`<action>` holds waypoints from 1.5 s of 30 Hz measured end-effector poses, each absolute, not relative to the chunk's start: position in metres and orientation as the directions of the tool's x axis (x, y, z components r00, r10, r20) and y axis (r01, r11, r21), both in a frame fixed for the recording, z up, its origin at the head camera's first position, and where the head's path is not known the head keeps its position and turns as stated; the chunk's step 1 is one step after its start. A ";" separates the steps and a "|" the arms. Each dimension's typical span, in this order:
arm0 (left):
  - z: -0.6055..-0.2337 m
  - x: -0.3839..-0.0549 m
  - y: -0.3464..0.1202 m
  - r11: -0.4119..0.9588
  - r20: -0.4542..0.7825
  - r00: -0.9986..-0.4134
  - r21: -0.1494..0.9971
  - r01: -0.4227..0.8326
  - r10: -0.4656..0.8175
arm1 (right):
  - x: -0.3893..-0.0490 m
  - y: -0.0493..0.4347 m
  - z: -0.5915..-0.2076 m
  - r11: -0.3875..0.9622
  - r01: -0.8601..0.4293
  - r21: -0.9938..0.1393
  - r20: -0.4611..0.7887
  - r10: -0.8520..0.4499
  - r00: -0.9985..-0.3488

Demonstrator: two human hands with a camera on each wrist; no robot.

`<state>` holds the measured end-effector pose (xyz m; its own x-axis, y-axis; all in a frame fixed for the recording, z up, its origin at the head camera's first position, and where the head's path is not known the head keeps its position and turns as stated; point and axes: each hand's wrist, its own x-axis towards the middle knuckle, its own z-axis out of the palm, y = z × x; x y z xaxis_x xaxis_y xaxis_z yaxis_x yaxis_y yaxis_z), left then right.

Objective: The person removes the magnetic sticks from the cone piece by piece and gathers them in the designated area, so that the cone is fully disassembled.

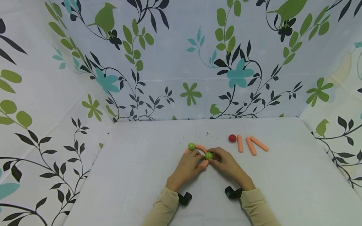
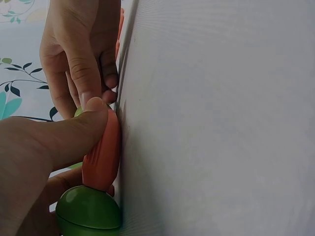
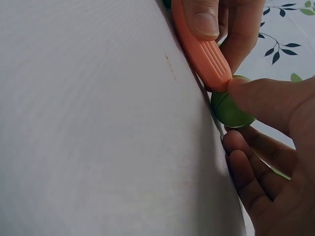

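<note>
On the white table, orange curved pieces (image 1: 201, 147) and green balls form a ring-like shape between my hands. My left hand (image 1: 187, 165) pinches one ribbed orange piece (image 2: 102, 152), its thumb lying over the top near one end. A green ball (image 2: 88, 211) sits at the other end of that piece. With thumb and fingers my right hand (image 1: 228, 164) holds another green ball (image 3: 231, 109) where it meets the orange piece's end. Its thumb tip presses right at this joint. Part of the ring is hidden behind my left hand.
Beyond my right hand, a red ball (image 1: 232, 138) lies beside a straight orange stick (image 1: 239, 143). Two more orange sticks (image 1: 259, 143) lie just right of it, close together at an angle. A leaf-patterned cloth (image 1: 169, 62) stands behind the table and along its sides.
</note>
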<state>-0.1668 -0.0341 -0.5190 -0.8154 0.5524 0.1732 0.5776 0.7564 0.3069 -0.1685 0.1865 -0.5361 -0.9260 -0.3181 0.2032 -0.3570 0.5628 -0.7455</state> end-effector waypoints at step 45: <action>-0.522 -0.168 -0.033 0.738 0.249 -0.799 0.305 0.602 0.548 | -0.173 0.187 -0.537 0.601 -0.328 -0.729 0.191 -0.282 -0.940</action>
